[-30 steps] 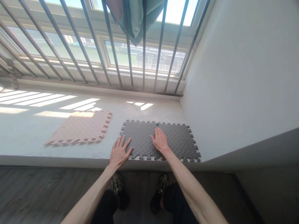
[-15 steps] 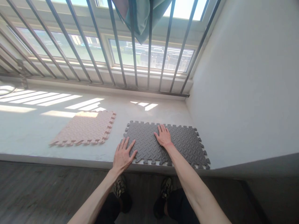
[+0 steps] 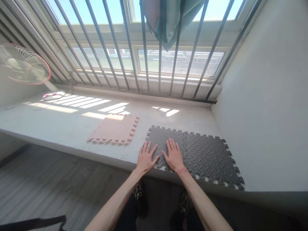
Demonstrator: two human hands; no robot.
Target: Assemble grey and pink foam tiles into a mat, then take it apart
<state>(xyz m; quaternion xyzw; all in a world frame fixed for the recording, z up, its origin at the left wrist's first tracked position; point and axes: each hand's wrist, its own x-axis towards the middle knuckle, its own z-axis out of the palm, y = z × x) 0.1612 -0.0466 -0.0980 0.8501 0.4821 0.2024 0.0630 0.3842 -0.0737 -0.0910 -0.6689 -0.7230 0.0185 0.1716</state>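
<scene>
Two dark grey foam puzzle mats lie side by side on the white ledge, their toothed edges joined along a seam. My left hand [image 3: 146, 158] rests with spread fingers on the left edge of the left grey mat [image 3: 166, 136]. On that same mat, close to the seam, my right hand [image 3: 173, 155] lies flat with its fingers stretched out. The right grey mat [image 3: 209, 157] reaches nearly to the side wall, and neither hand touches it. Left of my hands, apart from the grey ones, lies a pink foam puzzle mat [image 3: 114, 129].
The white ledge [image 3: 60, 125] runs below a window with metal bars [image 3: 160, 64]. A fan [image 3: 24, 65] stands at its far left end. Cloth [image 3: 172, 25] hangs behind the bars. A white wall [image 3: 271, 112] closes the right side. My shoes [image 3: 141, 199] stand on the dark floor.
My right hand has slid toward me and closer to my left hand, uncovering the seam. My view has swung left, bringing the fan into sight. The mats look unmoved on the ledge.
</scene>
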